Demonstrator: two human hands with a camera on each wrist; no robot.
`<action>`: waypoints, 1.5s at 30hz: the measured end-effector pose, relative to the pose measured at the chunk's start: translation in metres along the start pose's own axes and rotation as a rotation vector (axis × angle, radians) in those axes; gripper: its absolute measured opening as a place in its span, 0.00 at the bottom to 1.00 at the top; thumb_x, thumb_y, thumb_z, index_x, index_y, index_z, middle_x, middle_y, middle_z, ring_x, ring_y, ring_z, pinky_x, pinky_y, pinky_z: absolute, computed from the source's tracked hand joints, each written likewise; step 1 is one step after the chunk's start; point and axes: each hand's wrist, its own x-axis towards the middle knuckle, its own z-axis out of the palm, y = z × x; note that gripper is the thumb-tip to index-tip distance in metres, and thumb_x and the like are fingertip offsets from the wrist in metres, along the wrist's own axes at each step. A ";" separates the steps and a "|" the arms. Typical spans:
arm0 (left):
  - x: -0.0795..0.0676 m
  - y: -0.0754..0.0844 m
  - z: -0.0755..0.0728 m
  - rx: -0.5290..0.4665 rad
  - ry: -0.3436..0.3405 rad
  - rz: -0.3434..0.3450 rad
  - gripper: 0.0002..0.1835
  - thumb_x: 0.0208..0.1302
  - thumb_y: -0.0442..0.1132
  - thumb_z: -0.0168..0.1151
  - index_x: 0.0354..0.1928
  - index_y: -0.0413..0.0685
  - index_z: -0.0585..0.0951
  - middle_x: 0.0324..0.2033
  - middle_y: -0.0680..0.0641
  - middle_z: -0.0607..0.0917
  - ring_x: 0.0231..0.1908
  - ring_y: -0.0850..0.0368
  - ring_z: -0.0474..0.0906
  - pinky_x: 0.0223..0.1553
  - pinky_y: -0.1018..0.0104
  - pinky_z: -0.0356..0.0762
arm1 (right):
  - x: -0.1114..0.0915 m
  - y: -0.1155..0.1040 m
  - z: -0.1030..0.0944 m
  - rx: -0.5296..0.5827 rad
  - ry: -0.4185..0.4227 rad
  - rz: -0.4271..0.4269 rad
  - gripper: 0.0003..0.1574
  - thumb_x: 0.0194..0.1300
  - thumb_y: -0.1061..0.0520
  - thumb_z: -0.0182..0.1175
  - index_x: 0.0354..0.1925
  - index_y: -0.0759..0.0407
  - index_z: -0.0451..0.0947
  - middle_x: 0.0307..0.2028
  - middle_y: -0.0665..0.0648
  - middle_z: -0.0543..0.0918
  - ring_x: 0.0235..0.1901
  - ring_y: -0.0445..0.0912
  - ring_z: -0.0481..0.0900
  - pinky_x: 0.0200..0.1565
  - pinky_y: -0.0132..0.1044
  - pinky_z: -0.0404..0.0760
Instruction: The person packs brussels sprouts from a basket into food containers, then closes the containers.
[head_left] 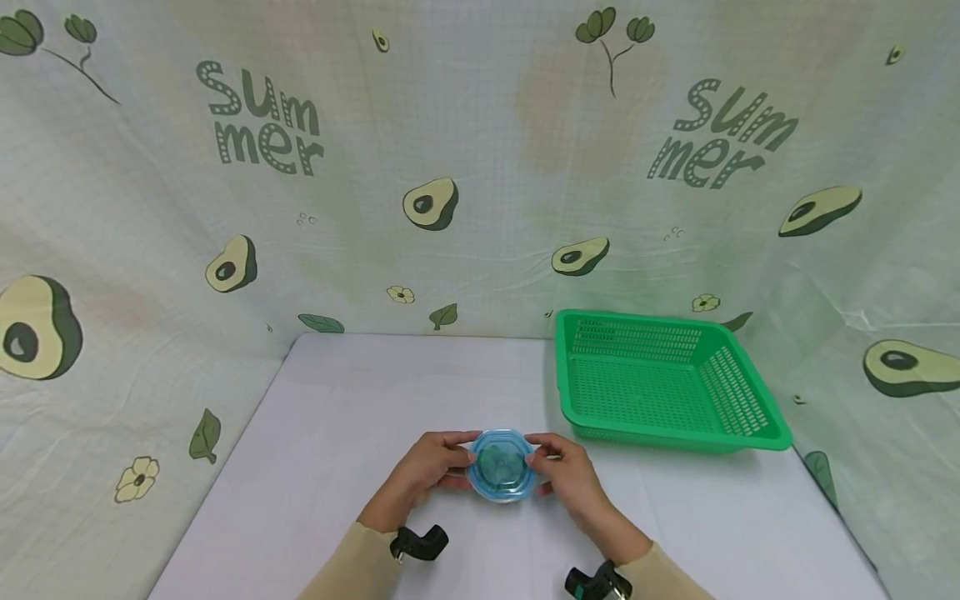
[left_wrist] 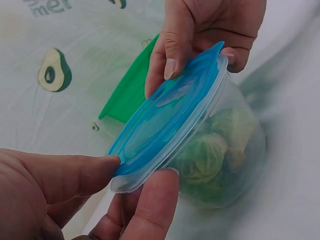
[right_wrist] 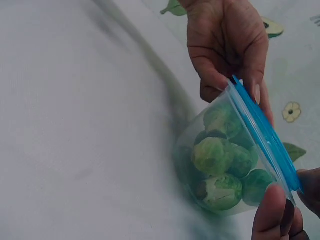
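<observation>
A clear plastic food container (right_wrist: 187, 165) with a blue lid (head_left: 502, 465) stands on the white table between my two hands. Several Brussels sprouts (right_wrist: 214, 156) show through its wall. My left hand (head_left: 433, 468) pinches the lid and rim at the left side, thumb on top and fingers below the rim. Opposite it, my right hand (head_left: 566, 477) pinches the right side the same way, its thumb on the lid's edge. In the left wrist view the blue lid (left_wrist: 160, 115) lies over the container's mouth, close along the rim.
A green plastic basket (head_left: 675, 437) with perforated walls stands at the back right of the white table (head_left: 360, 392). Behind and beside the table hangs a pale curtain (head_left: 495, 125) printed with avocados, leaves and lettering. A black camera is strapped to each wrist.
</observation>
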 end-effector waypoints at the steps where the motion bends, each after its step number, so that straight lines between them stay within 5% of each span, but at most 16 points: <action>1: 0.000 0.000 0.000 -0.006 -0.002 -0.004 0.26 0.70 0.31 0.66 0.70 0.40 0.79 0.51 0.39 0.86 0.40 0.54 0.87 0.41 0.58 0.92 | 0.001 0.000 0.000 0.021 -0.006 0.014 0.21 0.67 0.67 0.67 0.58 0.63 0.85 0.38 0.57 0.76 0.33 0.48 0.76 0.25 0.35 0.85; 14: 0.000 -0.001 0.006 -0.008 0.040 -0.001 0.23 0.74 0.37 0.66 0.68 0.43 0.81 0.38 0.45 0.82 0.33 0.57 0.79 0.33 0.65 0.91 | 0.004 0.001 0.000 0.083 -0.010 0.061 0.19 0.69 0.67 0.64 0.57 0.64 0.83 0.36 0.56 0.76 0.31 0.48 0.76 0.25 0.36 0.86; 22: 0.003 0.001 0.006 -0.016 0.009 0.013 0.24 0.72 0.34 0.67 0.68 0.39 0.81 0.42 0.42 0.85 0.33 0.56 0.82 0.33 0.62 0.91 | 0.001 -0.004 0.000 0.096 0.007 0.050 0.17 0.69 0.68 0.64 0.55 0.66 0.83 0.35 0.57 0.77 0.29 0.48 0.76 0.22 0.36 0.84; 37: 0.007 -0.003 0.003 -0.063 -0.022 -0.017 0.25 0.72 0.33 0.66 0.69 0.39 0.79 0.45 0.41 0.85 0.34 0.55 0.83 0.34 0.62 0.92 | 0.008 -0.003 -0.010 0.139 -0.129 0.139 0.23 0.72 0.64 0.63 0.63 0.68 0.76 0.44 0.60 0.79 0.37 0.50 0.81 0.29 0.40 0.89; 45: 0.007 -0.002 0.003 -0.070 -0.017 -0.038 0.24 0.74 0.37 0.66 0.68 0.40 0.80 0.47 0.42 0.86 0.37 0.54 0.83 0.37 0.62 0.92 | 0.008 -0.005 -0.010 0.131 -0.115 0.142 0.21 0.75 0.59 0.63 0.60 0.68 0.79 0.43 0.60 0.79 0.37 0.49 0.81 0.30 0.42 0.90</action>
